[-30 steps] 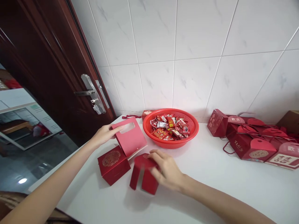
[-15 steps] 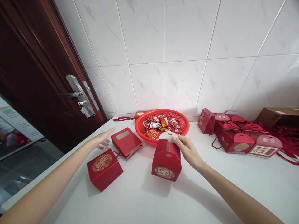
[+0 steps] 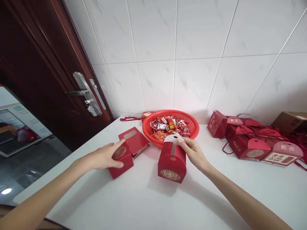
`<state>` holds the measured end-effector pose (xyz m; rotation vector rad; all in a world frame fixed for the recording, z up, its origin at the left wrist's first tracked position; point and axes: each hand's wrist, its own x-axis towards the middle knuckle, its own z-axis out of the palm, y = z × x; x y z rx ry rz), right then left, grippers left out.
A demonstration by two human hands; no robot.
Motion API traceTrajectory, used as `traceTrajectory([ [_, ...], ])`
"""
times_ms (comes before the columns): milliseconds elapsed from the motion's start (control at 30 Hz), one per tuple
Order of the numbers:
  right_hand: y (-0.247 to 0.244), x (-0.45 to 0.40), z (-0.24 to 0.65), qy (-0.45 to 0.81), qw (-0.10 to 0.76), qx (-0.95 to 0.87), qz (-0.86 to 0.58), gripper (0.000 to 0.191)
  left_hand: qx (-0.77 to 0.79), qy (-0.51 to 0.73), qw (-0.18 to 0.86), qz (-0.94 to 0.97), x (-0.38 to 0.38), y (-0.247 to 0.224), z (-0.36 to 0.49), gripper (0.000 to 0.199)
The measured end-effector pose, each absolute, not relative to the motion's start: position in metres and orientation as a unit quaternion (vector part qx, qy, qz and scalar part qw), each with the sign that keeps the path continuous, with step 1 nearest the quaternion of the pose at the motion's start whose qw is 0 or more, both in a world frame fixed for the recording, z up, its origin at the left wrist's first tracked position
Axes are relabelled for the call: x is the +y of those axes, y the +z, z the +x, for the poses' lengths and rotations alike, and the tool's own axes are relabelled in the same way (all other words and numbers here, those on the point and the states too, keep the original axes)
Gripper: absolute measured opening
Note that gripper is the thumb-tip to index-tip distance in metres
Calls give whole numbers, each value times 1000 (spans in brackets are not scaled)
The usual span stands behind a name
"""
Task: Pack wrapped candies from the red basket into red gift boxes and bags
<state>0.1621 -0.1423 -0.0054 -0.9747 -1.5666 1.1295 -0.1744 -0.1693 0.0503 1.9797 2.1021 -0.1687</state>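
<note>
My right hand (image 3: 193, 151) pinches the pale inner flap at the top of a red gift box (image 3: 171, 167). This box has a rounded front, a slot handle and a gold round emblem, and its top is partly unfastened. My left hand (image 3: 105, 156) spans a second red gift box (image 3: 123, 166), thumb on its near face and index finger across its top; the other fingers are partly hidden. Touching that box from behind, a red box with an oval window (image 3: 136, 140) lies on the white table. Wrapped candies (image 3: 168, 126) fill a red plastic basket (image 3: 195, 127) behind the right-hand box.
Several finished-looking red boxes (image 3: 249, 147) with handles and ribbons stand together at the right. Beyond them is a brown cardboard box (image 3: 287, 123). A red ribbon (image 3: 130, 118) lies by the tiled wall (image 3: 199, 80). A dark wooden door (image 3: 48, 64) stands at the left.
My left hand has come down onto the left gift box, which has shifted away and to the right, against the windowed box. My right hand keeps its hold. The view has turned slightly left.
</note>
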Motion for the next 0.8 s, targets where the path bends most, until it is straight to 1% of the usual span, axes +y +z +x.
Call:
traceTrajectory([
  [33,-6,-143,161,457,460,-651,-395,55,732,-63,109,670,-164,57,-167,100],
  [100,-9,-144,160,453,438,-674,-386,56,743,-57,54,665,-157,68,-150,84],
  [167,-12,-144,158,454,417,-691,-378,55,693,-4,13,721,-158,76,-128,60],
  [200,-15,-144,157,457,410,-696,-373,54,642,34,14,766,-162,78,-115,52],
  [267,-20,-143,155,462,404,-702,-362,53,516,71,88,849,-170,77,-86,41],
  [333,-26,-142,153,459,408,-706,-353,53,436,72,145,885,-175,71,-59,34],
  [400,-32,-142,152,456,411,-710,-343,53,401,81,153,899,-174,62,-39,36],
  [500,-39,-144,156,467,403,-714,-333,54,406,59,135,902,-164,56,-28,39],
  [600,-42,-146,162,476,391,-712,-336,57,430,22,140,892,-154,64,-35,31],
  [667,-41,-147,165,482,387,-706,-346,57,450,-20,165,878,-152,73,-43,24],
  [700,-40,-147,166,483,386,-703,-351,56,461,-46,180,868,-153,76,-48,24],
  [800,-35,-148,167,453,377,-711,-384,55,488,-88,215,842,-162,77,-56,41],
])
